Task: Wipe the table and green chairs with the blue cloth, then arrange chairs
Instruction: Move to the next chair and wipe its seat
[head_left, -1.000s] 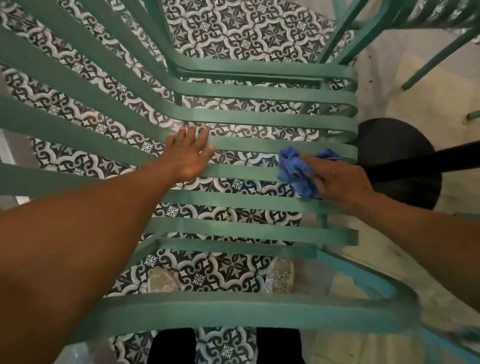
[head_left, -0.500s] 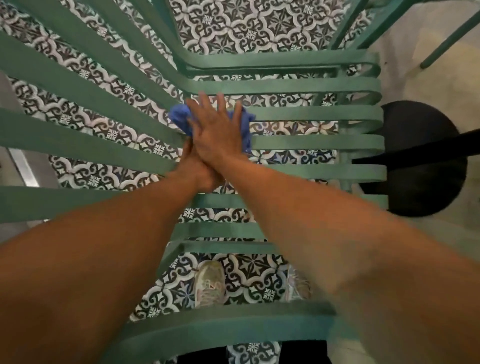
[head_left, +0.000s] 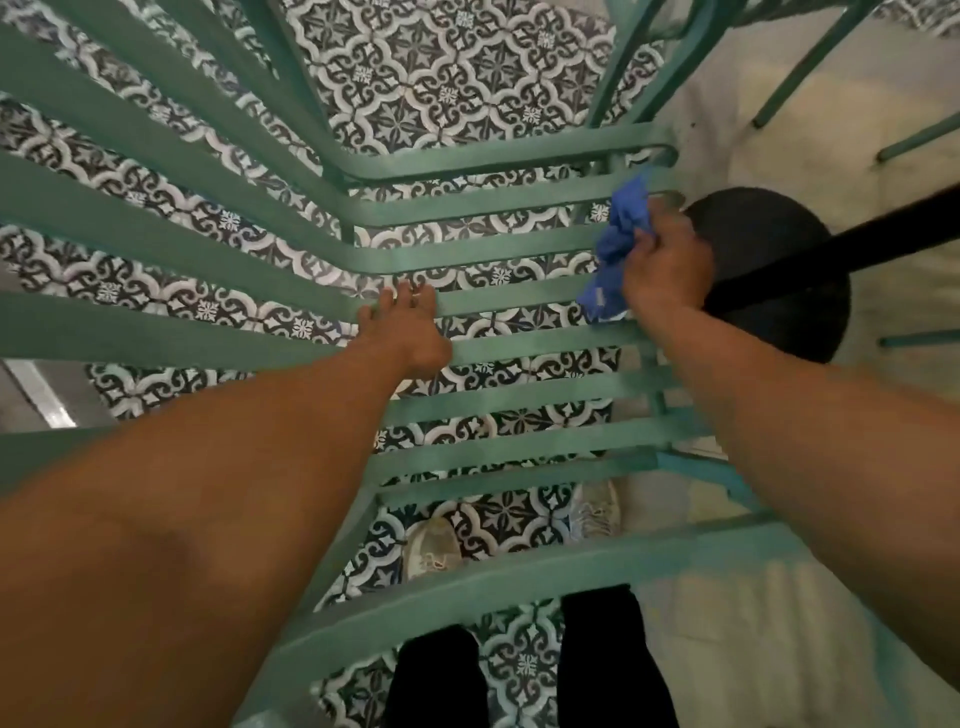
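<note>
A green slatted metal chair (head_left: 519, 306) fills the view from above, its seat slats crossing over a black-and-white patterned tile floor (head_left: 447, 78). Just beside the seat's right edge stands a round black pedestal base (head_left: 779, 249) with a dark pole. The left hand (head_left: 410, 332) rests flat on a middle slat, its grip released, fingers straight. The right hand (head_left: 667, 270) has its grip clenched round a crumpled blue cloth (head_left: 615, 249), pressing it against the slat ends at the seat's right edge.
</note>
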